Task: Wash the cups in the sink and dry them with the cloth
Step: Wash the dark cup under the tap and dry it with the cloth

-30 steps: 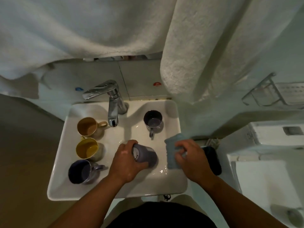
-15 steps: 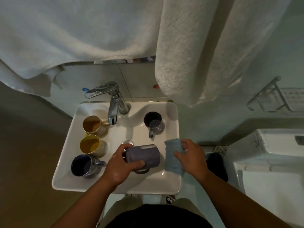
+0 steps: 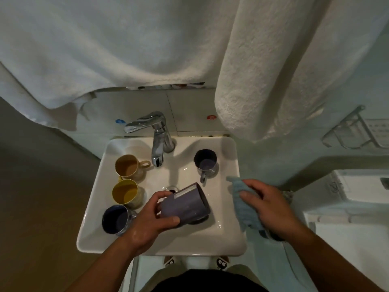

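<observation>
The left hand (image 3: 152, 216) grasps a purple cup (image 3: 184, 204) on its side over the sink (image 3: 228, 245) (other cups stand at 9 and 1 o'clock); at 3 o'clock the right hand (image 3: 268, 204) clutches the blue cloth (image 3: 244, 207)

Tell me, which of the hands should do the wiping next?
The right hand, probably. It already grips the blue cloth at the sink's right edge, beside the cup. The left hand holds the purple cup tilted on its side above the basin, so it should just steady it.
</observation>
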The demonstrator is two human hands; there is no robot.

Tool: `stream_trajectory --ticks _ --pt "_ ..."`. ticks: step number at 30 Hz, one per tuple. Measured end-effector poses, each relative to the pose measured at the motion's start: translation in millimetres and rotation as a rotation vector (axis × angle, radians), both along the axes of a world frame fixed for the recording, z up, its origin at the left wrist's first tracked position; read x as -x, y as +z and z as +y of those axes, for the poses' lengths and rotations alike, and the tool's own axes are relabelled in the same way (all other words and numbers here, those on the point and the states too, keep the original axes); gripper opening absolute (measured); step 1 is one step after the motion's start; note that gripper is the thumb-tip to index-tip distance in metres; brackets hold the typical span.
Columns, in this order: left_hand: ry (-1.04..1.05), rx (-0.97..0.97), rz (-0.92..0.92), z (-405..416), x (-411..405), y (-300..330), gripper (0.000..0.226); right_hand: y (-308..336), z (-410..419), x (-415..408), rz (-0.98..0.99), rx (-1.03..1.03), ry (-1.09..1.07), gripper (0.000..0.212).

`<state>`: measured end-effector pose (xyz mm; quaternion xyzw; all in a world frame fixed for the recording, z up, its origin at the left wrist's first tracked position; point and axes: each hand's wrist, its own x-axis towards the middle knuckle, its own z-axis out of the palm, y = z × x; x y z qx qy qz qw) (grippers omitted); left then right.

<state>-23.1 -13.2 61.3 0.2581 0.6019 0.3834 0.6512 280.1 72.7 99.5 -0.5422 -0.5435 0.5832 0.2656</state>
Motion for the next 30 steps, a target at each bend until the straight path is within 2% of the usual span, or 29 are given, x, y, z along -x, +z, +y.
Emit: stream_trajectory --ticks 3,8,10,12,14,16,19,22,25,27,30 --pt "-0.096 -0.035 -0.061 3.5 11.8 6.5 0.086 37.5 1.4 21.1 0.026 -0.062 0.171 0.026" --pt "-0.12 -0.072 -0.211 10.4 25.0 17.9 0.082 50.5 -9.2 76.6 -0.004 -0.139 0.239 0.018" --pt "-0.087 -0.095 -0.278 11.6 32.8 20.5 0.088 53.3 -12.7 82.2 0.065 -0.111 0.295 0.033" --pt "-0.053 -0.116 -0.352 12.5 41.7 22.7 0.093 55.0 -15.3 79.7 0.038 -0.145 0.391 0.054" --pt "-0.041 -0.119 -0.4 14.6 48.8 24.2 0.095 55.3 -18.1 78.0 -0.064 -0.242 0.499 0.067" --pt "-0.062 -0.123 -0.416 18.0 52.3 26.6 0.093 56.9 -21.6 83.3 -0.226 -0.353 0.586 0.07" --pt "-0.129 -0.159 -0.378 23.4 55.2 31.2 0.093 58.6 -23.8 99.9 -0.34 -0.466 0.67 0.063" --pt "-0.211 -0.176 -0.286 27.3 58.2 38.1 0.097 54.3 -20.8 108.6 -0.355 -0.446 0.762 0.057" --pt "-0.17 -0.138 -0.306 28.5 62.8 39.6 0.095 60.6 -16.2 107.5 -0.293 -0.365 0.673 0.059" --pt "-0.138 -0.09 -0.341 30.3 61.1 43.5 0.094 62.1 -15.9 110.4 -0.247 -0.417 0.622 0.054" --pt "-0.16 -0.038 -0.268 35.3 52.5 57.9 0.069 57.8 -18.4 122.0 -0.241 -0.49 0.642 0.034"
